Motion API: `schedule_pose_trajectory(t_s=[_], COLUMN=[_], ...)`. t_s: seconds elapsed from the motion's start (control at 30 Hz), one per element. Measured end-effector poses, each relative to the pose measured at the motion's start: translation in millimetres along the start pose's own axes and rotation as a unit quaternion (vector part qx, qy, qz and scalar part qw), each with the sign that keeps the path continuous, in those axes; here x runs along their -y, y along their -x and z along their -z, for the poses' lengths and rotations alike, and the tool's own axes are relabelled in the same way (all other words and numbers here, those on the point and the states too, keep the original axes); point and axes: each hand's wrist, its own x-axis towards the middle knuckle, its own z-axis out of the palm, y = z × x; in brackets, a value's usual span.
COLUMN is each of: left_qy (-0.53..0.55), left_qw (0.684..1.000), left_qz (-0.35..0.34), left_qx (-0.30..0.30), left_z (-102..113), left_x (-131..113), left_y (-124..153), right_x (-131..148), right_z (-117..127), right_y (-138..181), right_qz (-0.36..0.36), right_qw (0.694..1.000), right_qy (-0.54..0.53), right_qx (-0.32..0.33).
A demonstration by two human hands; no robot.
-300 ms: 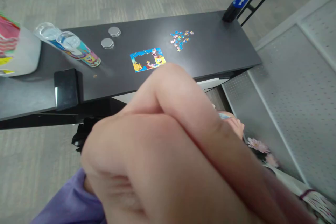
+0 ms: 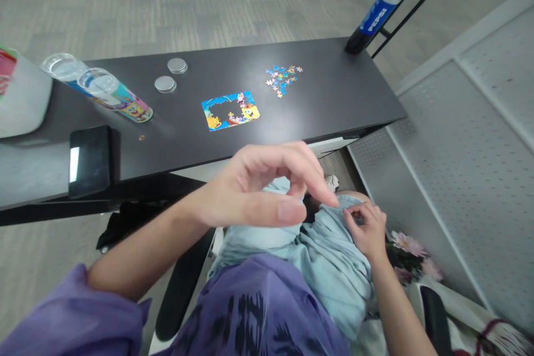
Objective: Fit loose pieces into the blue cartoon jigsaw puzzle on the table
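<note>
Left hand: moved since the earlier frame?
Yes. The left hand has pulled away from the camera and dropped: before it overlapped the table's near edge, now it sits below that edge, over the lap.

On the desk (image 2: 334, 94): a partly built puzzle (image 2: 230, 110), loose puzzle pieces (image 2: 281, 76), 2 round lids (image 2: 171, 74), 2 cartoon tubes (image 2: 98, 89), a phone (image 2: 89, 161), a Pepsi bottle (image 2: 377, 13).

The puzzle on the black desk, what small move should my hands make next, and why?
Probably reach the left hand forward to the loose pieces. The puzzle frame shows a dark unfilled middle, and both hands sit off the desk, the right hand on the light blue fabric.
</note>
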Motion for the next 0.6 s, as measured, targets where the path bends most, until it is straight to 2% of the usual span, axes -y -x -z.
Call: schedule_pose_trajectory(t_s=[0.07, 0.1, 0.17, 0.23, 0.3, 0.37, 0.47, 0.53, 0.6], left_qy=[0.132, 0.19, 0.201, 0.198, 0.183, 0.166, 0.192, 0.21, 0.16], left_qw=[0.978, 0.942, 0.879, 0.816, 0.752, 0.701, 0.653, 0.639, 0.667], left_qz=[0.072, 0.091, 0.225, 0.318, 0.375, 0.411, 0.434, 0.434, 0.415], left_qx=[0.143, 0.26, 0.37, 0.44, 0.511, 0.559, 0.59, 0.599, 0.598], left_z=[29.6, 41.0, 53.1, 49.0, 31.9, 9.4, -18.0, -26.2, -27.6], left_x=[40.3, 60.7, 98.4, 129.2, 152.8, 170.9, 189.4, 195.4, 197.2], left_y=[-30.2, -47.2, -80.9, -108.6, -125.3, -130.6, -126.3, -122.8, -120.7], right_x=[-2.2, -2.1, 0.5, 6.0, 13.3, 21.3, 33.6, 42.5, 54.2], right_z=[0.4, 0.1, -1.1, -2.7, -3.6, -3.0, 3.0, 12.4, 26.5], right_y=[-1.1, -1.9, -4.4, -8.7, -14.7, -21.1, -29.8, -38.2, -55.9], right_qz=[0.014, 0.02, 0.031, 0.041, 0.052, 0.064, 0.082, 0.103, 0.133], right_qw=[1.0, 1.0, 0.999, 0.999, 0.998, 0.997, 0.995, 0.992, 0.986], right_qy=[0.0, -0.002, -0.008, -0.013, -0.017, -0.018, -0.019, -0.025, -0.038], right_qx=[-0.001, -0.002, -0.007, -0.013, -0.02, -0.03, -0.055, -0.075, -0.094])
